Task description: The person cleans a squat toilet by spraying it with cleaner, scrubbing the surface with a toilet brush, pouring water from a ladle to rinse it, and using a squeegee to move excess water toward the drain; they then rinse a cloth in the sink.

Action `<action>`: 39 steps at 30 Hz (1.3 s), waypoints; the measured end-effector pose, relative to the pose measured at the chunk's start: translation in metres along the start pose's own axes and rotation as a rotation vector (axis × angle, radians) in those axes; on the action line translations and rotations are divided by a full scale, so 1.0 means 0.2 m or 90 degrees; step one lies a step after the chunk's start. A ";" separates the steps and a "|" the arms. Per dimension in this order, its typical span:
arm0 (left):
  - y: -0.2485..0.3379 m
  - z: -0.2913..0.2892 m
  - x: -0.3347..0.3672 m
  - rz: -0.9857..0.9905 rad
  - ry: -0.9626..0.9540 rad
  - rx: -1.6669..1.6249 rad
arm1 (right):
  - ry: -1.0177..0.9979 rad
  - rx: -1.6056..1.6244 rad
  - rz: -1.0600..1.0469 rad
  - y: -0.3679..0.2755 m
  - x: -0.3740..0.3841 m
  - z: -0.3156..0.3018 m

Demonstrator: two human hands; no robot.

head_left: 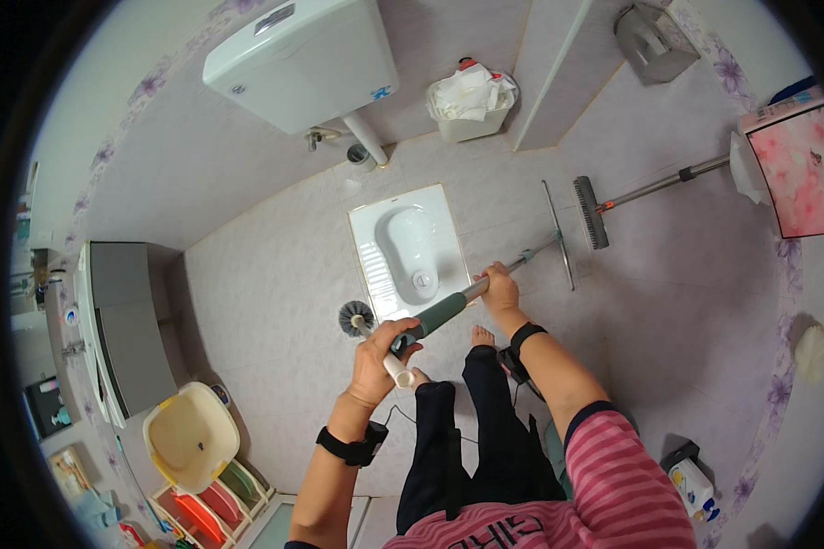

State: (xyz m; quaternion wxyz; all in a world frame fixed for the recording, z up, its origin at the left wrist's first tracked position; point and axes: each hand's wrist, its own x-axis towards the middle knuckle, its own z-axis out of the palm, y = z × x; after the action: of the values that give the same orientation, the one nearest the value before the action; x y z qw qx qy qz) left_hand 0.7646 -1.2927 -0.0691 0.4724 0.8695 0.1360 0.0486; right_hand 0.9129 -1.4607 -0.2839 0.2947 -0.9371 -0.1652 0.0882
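Note:
My right hand is wrapped round the metal pole of a floor squeegee. Its thin straight blade lies on the floor to the right of the squat toilet. At the pole's near end, my left hand closes about the end of the green grip. That same hand also holds a toilet brush by its pale handle, whose hollow end sticks out below the fingers. The round grey bristle head points away from me, beside the toilet's near left corner. Some left fingers are hidden behind the handles.
A floor scrub brush lies just right of the squeegee blade. A cistern hangs above the toilet, with a full waste bin by the wall. Left are a grey cabinet and a cream basin. A bottle stands lower right.

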 end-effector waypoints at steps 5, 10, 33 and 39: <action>-0.09 -0.36 -0.26 -0.010 0.060 0.044 | 0.005 0.054 0.028 -0.42 -0.24 0.22; -0.20 -0.66 -0.57 -0.025 0.130 0.053 | 0.006 0.126 -0.017 -0.81 -0.49 0.42; -0.14 -1.09 -1.11 0.105 0.136 0.124 | -0.009 0.530 -0.024 -1.30 -0.87 0.51; -0.15 -0.88 -0.95 0.102 0.092 0.117 | 0.039 1.162 0.809 -1.35 -0.63 0.13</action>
State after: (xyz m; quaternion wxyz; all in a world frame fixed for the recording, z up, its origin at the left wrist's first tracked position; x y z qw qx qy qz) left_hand 0.5389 -1.1882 0.0100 0.3743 0.9115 0.1032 0.1358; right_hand 0.7198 -1.2830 -0.1395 0.7786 -0.2844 0.4793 0.2884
